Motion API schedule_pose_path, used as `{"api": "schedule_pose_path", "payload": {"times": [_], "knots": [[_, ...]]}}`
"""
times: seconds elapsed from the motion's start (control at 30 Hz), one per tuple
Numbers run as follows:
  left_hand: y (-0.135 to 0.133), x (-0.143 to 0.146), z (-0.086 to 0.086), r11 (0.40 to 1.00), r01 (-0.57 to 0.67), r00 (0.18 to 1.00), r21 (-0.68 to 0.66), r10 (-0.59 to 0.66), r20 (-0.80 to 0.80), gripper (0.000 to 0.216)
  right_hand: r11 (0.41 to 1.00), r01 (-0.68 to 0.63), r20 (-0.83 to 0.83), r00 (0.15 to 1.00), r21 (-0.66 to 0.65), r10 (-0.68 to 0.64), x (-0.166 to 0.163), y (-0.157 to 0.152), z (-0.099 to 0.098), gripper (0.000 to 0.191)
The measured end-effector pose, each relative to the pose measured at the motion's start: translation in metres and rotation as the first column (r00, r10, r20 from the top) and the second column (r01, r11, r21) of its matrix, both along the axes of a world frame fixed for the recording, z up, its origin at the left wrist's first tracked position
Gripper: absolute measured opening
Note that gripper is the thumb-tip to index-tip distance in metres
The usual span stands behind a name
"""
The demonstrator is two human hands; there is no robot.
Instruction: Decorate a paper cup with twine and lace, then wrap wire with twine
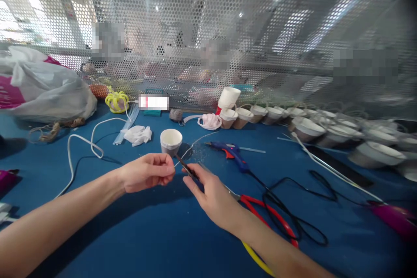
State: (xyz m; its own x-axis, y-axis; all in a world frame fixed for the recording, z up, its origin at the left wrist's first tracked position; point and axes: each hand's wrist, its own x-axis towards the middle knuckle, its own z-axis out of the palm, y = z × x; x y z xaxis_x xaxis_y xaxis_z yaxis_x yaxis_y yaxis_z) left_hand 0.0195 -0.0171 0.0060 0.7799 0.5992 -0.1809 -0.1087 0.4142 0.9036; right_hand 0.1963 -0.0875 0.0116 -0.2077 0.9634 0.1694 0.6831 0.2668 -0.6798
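Note:
My left hand (146, 173) is closed in a pinch on one end of a thin whitish cord (195, 142). The rest of the cord runs up and to the right across the blue table. In my right hand (213, 195) is a small dark cutting tool that looks like thread snips (184, 165), its tips at the cord just beside my left fingers. Directly behind both hands stands a small paper cup (171, 140), white inside and greyish outside. Right of it lies a blue glue gun (231, 151) with a red trigger.
Red-handled scissors (286, 226) and a yellow handle (256, 258) lie under my right forearm. Black cable (293, 221) loops nearby. Many covered cups (306, 130) line the right. A perforated metal screen (195, 17) bounds the back; a plastic bag (48, 82) sits left.

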Motion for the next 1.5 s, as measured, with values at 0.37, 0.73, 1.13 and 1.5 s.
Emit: {"api": "schedule_pose_path", "payload": {"times": [0.37, 0.73, 1.13, 1.5], "knots": [[-0.011, 0.002, 0.003, 0.098, 0.002, 0.851, 0.995, 0.523, -0.053, 0.016, 0.999, 0.022, -0.08, 0.997, -0.037, -0.025, -0.001, 0.003, -0.01, 0.02], [-0.006, -0.001, 0.0, 0.227, -0.053, 0.891, 0.972, 0.451, -0.057, 0.003, 0.957, -0.06, -0.382, 0.922, -0.282, -0.054, -0.005, 0.003, -0.007, 0.031], [-0.003, -0.001, 0.009, 0.706, 0.013, 0.998, 0.708, 0.038, -0.056, 0.027, 0.482, -0.811, -0.943, 0.29, -0.332, -0.163, 0.0, -0.005, 0.002, 0.031], [-0.001, 0.002, 0.001, 0.751, -0.235, 0.95, 0.617, 0.31, -0.016, 0.022, 0.492, -0.781, -0.923, 0.335, -0.384, -0.188, 0.005, -0.007, 0.011, 0.054]]}}
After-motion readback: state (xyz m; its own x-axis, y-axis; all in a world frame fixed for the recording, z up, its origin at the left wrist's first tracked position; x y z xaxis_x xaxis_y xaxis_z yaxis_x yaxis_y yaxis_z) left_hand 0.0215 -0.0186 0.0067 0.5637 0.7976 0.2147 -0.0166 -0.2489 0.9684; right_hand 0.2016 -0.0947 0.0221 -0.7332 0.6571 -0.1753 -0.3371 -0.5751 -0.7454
